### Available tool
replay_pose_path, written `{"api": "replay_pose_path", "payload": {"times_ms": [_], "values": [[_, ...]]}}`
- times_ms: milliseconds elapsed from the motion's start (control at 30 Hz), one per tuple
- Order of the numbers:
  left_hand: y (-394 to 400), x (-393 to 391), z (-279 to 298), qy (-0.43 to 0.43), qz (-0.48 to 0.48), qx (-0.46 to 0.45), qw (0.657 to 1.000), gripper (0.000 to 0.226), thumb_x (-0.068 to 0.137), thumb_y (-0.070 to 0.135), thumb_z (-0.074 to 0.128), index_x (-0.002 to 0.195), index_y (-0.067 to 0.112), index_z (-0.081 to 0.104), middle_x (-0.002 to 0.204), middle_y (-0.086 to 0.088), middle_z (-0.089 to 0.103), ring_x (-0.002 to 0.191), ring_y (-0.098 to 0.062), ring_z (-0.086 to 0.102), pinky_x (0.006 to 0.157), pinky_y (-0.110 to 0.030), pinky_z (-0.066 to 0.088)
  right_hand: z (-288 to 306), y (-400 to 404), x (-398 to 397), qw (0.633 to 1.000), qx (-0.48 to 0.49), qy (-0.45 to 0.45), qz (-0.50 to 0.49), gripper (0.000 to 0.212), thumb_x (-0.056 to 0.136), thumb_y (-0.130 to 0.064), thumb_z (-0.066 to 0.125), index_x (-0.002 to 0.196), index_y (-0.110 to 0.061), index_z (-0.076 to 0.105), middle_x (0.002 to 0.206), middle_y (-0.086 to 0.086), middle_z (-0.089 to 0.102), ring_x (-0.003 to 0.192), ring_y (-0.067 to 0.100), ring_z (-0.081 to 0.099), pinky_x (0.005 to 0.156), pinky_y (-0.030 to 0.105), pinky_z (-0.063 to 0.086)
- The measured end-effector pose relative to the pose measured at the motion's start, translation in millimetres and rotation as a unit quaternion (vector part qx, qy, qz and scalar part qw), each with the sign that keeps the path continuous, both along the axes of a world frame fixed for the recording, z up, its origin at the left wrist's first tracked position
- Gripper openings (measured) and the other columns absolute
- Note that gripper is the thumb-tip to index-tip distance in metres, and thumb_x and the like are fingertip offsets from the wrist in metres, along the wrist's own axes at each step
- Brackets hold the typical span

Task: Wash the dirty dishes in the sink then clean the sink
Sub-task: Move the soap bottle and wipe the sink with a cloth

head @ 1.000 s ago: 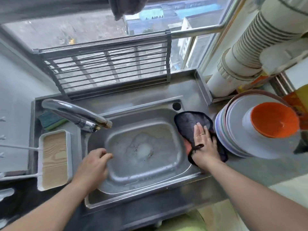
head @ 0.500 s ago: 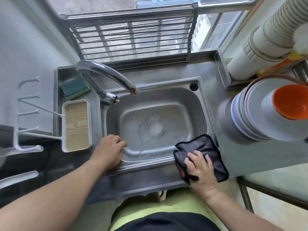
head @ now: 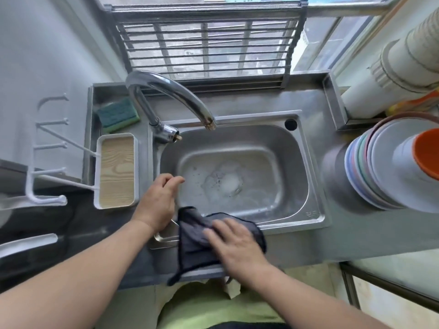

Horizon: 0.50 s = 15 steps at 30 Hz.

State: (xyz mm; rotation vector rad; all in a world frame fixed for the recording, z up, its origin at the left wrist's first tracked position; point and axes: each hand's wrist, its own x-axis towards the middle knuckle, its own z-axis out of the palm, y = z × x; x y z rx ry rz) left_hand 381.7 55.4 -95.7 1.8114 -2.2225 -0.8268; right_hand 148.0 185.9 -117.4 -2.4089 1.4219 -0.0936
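The steel sink [head: 294,167] holds no dishes, only a patch of soapy foam [head: 225,184] around the drain. My right hand [head: 234,243] presses flat on a dark grey cloth [head: 192,236] spread over the sink's front rim, fingers straight. My left hand [head: 159,200] rests on the front left corner of the sink, fingers loosely curled over the rim, holding nothing. The chrome tap [head: 171,96] arches over the basin's back left.
Washed plates [head: 384,181] with an orange bowl [head: 425,153] on top stand stacked on the right counter. A green sponge [head: 117,113] and a white tray with a wooden base [head: 116,172] sit left of the sink. A metal rack [head: 206,46] stands behind it.
My right hand has dragged the cloth from the sink's right rim round to the front rim and leftward. My left hand has stayed at the front left corner. The camera has tilted down.
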Motion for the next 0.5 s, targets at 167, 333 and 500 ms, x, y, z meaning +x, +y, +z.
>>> {"api": "replay_pose_path", "payload": {"times_ms": [167, 333, 500], "values": [[1.0, 3.6, 6.7, -0.001, 0.014, -0.005, 1.0, 0.037, 0.1, 0.0, 0.057, 0.133, 0.011, 0.069, 0.129, -0.012, 0.059, 0.106, -0.032, 0.062, 0.085, -0.027, 0.039, 1.6, -6.6, -123.9, 0.996, 0.026, 0.01, -0.083, 0.027, 0.09, -0.03, 0.065, 0.113, -0.017, 0.065, 0.118, 0.005, 0.061, 0.102, 0.035, 0.064, 0.09, 0.047, 0.052], [6.0, 2.5, 7.6, 0.02, 0.011, -0.016, 1.0, 0.04, 0.096, -0.005, 0.059, 0.132, 0.009, 0.069, 0.124, -0.012, 0.059, 0.108, -0.031, 0.06, 0.094, -0.034, 0.048, 5.0, -24.4, -73.9, 0.999, 0.045, 0.001, 0.021, 0.03, 0.092, -0.025, 0.057, 0.12, -0.021, 0.066, 0.122, 0.001, 0.067, 0.101, 0.03, 0.066, 0.087, 0.044, 0.055], [13.2, 4.3, 7.0, 0.037, 0.001, -0.025, 0.999, 0.044, 0.089, -0.009, 0.063, 0.13, 0.007, 0.069, 0.117, -0.013, 0.059, 0.1, -0.034, 0.063, 0.09, -0.045, 0.056, 4.3, -65.0, 60.3, 0.964, 0.258, -0.067, 0.023, 0.023, 0.104, -0.031, 0.039, 0.125, -0.023, 0.046, 0.121, 0.012, 0.065, 0.1, 0.042, 0.064, 0.074, 0.049, 0.05]]}}
